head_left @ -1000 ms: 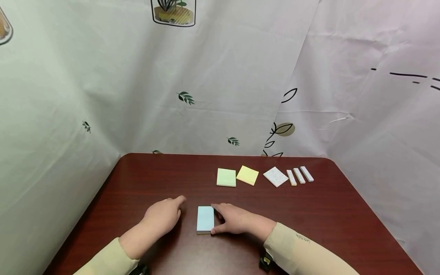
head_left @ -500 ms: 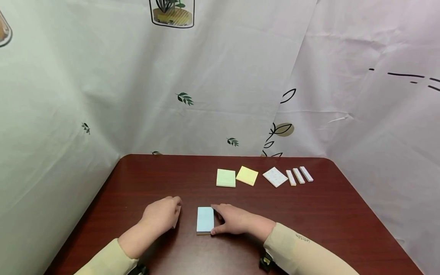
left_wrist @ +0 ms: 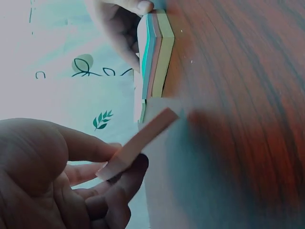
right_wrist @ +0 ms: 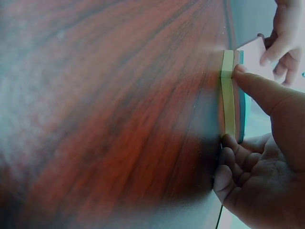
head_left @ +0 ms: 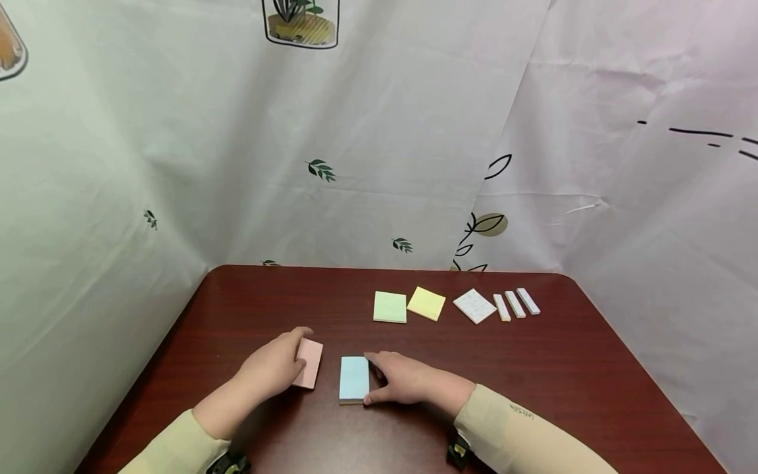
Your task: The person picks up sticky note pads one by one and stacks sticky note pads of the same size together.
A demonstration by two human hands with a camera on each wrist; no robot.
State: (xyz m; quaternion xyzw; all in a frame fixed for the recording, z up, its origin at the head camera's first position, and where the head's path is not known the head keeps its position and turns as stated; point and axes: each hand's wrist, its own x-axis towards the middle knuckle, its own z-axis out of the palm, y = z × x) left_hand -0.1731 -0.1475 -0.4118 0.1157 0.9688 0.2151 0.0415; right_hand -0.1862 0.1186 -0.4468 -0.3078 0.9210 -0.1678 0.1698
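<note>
My left hand [head_left: 266, 365] pinches a pink sticky note pad [head_left: 310, 363] between thumb and fingers, just left of the stack. In the left wrist view the pink pad [left_wrist: 140, 142] is tilted, its edge toward the camera. A small stack of sticky note pads [head_left: 354, 378] sits at the table's middle with pale blue on top. The right wrist view shows yellow and pinkish layers of that stack [right_wrist: 228, 105] under the blue. My right hand [head_left: 408, 378] grips the stack from its right side, thumb at the near corner and a finger at the far corner.
Toward the back of the dark red table [head_left: 260, 303] lie a green pad [head_left: 390, 307], a yellow pad [head_left: 426, 303] and a white patterned square [head_left: 475, 306]. Right of them lie three narrow white strips [head_left: 515, 304]. A printed white cloth [head_left: 379, 131] hangs behind the table.
The pink pad, hidden at first and then a sliver under the left hand, now shows its flat face as that hand turns. The right hand and stack stay put.
</note>
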